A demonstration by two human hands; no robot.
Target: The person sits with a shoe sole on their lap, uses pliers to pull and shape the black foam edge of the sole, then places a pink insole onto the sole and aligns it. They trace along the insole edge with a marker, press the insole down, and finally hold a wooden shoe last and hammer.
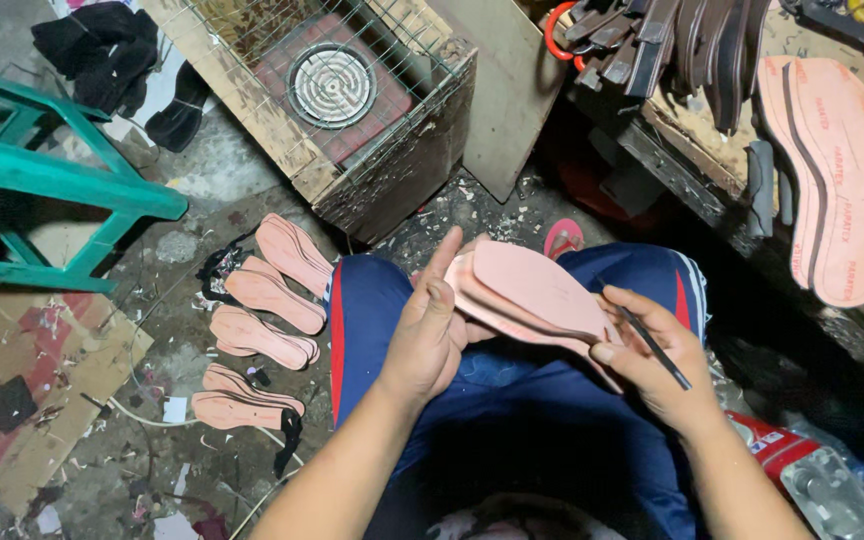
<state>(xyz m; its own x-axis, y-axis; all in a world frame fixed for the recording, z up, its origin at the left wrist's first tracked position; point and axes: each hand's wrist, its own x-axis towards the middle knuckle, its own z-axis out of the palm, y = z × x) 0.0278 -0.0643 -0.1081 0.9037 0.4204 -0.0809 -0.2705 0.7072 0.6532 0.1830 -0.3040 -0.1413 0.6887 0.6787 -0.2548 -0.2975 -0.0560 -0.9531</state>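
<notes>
Pink soles [537,290] between left hand [424,345] fingers, right hand [657,365] fingers

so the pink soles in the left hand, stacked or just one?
Stacked: the left hand grips pink soles showing several layered edges. The right hand holds a thin dark tool against them.

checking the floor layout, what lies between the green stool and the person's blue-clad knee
In the head view, pairs of pink soles lie on the littered floor between the green stool and the knee.
</notes>
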